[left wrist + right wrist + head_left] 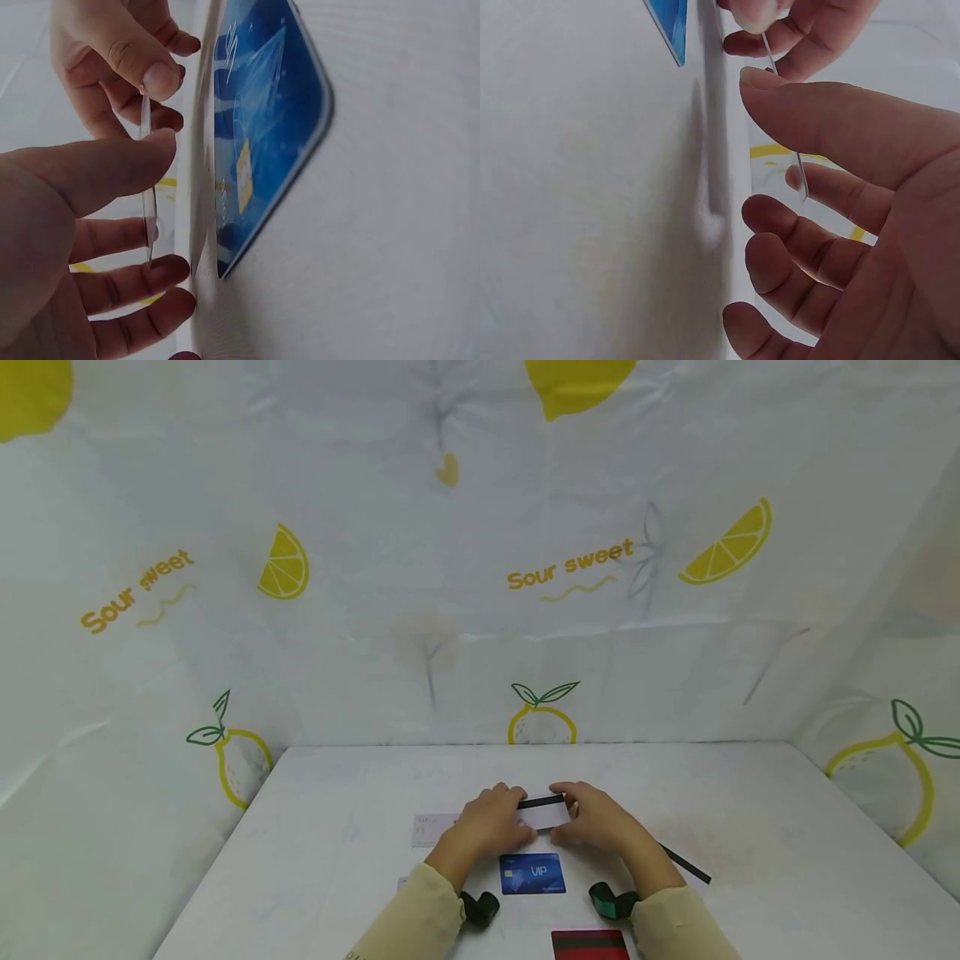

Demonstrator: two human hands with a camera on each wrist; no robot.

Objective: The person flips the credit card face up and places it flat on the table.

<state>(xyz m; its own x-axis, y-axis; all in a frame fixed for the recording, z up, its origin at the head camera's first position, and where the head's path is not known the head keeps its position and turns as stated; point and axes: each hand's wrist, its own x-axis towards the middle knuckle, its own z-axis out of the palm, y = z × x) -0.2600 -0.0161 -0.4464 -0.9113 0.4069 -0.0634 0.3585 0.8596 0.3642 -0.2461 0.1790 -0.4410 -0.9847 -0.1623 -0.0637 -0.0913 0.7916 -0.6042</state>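
Note:
Both hands hold one white card with a black stripe (543,815), pinched at its two ends over the table. My left hand (489,820) grips its left end between thumb and fingers; in the left wrist view the card (150,206) shows almost edge-on. At the right end, the thumb and index finger of my right hand (598,818) pinch it, the other fingers loosely curled. Just nearer than the hands lies a blue VIP card (532,874), flat on the table. Beside the left hand lies a pale pink card (431,830), partly covered by that hand.
A red card with a dark stripe (590,946) lies at the near edge of view. Another black-striped card (686,864) is partly hidden by the right forearm. A light card's corner (402,882) peeks out by the left sleeve. A lemon-printed white sheet (420,568) hangs behind the table.

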